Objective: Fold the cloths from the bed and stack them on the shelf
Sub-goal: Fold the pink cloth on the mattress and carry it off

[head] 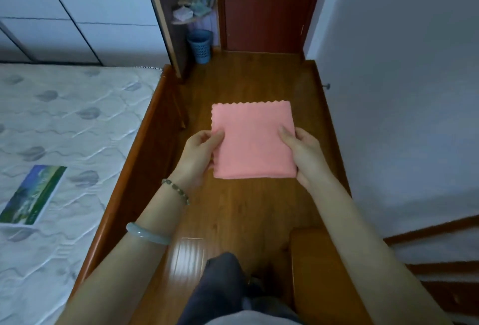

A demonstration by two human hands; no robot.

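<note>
A pink cloth (252, 140), folded into a flat square with scalloped edges, is held level in the air over the wooden floor. My left hand (199, 153) grips its left edge and my right hand (303, 153) grips its right edge, thumbs on top. Far ahead, a small corner shelf (193, 20) beside the wardrobe carries a stack of several folded cloths (194, 4). The bed (64, 143) with its quilted mattress lies to my left; I see no cloth on the part in view.
A booklet with a green and blue cover (32, 195) lies on the mattress. A blue mesh bin (200, 46) stands under the shelf, next to a dark red door (267, 6). Wooden floor (246, 78) runs ahead between the bed frame and the white wall. A wooden cabinet top (318, 267) is at lower right.
</note>
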